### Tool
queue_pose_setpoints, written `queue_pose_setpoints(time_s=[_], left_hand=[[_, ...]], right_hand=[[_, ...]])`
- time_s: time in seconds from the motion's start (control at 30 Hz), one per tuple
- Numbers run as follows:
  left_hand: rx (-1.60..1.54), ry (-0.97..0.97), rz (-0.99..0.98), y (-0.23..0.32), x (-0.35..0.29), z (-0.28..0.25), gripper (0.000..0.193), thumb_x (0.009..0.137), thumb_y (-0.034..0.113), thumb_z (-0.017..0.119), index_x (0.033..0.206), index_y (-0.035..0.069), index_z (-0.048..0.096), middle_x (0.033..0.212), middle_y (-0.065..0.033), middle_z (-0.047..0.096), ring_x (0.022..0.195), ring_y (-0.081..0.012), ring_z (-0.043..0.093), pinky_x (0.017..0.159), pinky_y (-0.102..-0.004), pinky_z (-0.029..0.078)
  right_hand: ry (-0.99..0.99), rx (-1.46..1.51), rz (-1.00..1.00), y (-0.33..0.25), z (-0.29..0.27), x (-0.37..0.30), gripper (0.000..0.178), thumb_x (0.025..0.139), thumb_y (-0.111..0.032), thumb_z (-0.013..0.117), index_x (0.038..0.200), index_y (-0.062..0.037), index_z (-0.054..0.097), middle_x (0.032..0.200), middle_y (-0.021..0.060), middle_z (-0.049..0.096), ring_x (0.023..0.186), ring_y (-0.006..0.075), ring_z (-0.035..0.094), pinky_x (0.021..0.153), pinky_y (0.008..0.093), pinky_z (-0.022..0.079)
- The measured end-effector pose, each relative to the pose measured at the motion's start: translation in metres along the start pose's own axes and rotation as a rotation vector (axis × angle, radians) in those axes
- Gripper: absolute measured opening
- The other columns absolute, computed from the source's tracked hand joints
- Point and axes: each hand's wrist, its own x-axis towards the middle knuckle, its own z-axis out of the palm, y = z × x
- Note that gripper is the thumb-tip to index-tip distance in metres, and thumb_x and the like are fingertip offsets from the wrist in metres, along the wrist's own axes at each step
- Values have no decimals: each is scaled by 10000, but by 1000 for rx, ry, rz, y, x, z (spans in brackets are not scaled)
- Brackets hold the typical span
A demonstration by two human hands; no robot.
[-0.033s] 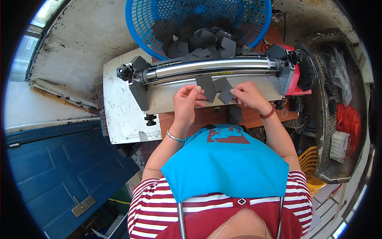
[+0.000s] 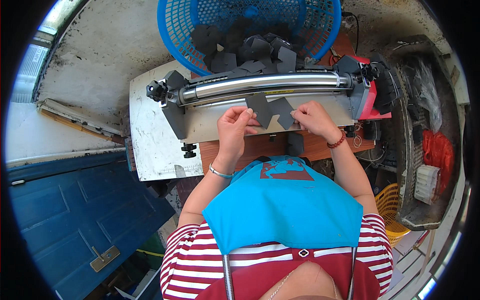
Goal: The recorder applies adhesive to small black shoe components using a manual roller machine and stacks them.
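My left hand pinches a flat dark grey piece between thumb and fingers, its other fingers loosely curled. A similar grey angular piece is pinched at its right edge by my right hand. The two pieces meet or overlap in the middle, with a notch below; whether they are joined I cannot tell. Both are held over the pale metal bed of a roller machine, just on the near side of its shiny steel roller. Another dark piece lies at the brown table's near edge.
Behind the roller stands a blue plastic basket with a heap of dark pieces. Black knobs jut from the machine's left end; a red housing is at its right. A yellow basket stands low at the right.
The piece in my right hand has tilted slightly and its near edge has risen a little. My left hand and its piece look still.
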Motion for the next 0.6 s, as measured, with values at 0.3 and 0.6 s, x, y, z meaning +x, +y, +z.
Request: queue_pose_setpoints(time_s=[0.3,0.6], left_hand=[[-99,-47,-93,-1,-1,13,72,931,99,595,950,30,585,875,-117,678,735,-186,689,524,-246,568],[-289,-151,-199,1,1,5,78,952,114,556,966,43,588,877,-108,665,764,-198,685,562,-267,569]], right_hand=[[-7,240,-198,-14,24,3,318,929,-285,625,757,-18,623,593,-3,574,495,44,489,442,217,389],[-41,273,-189,-12,26,0,346,947,-360,592,785,-56,637,614,-11,586,441,23,450,402,180,336]])
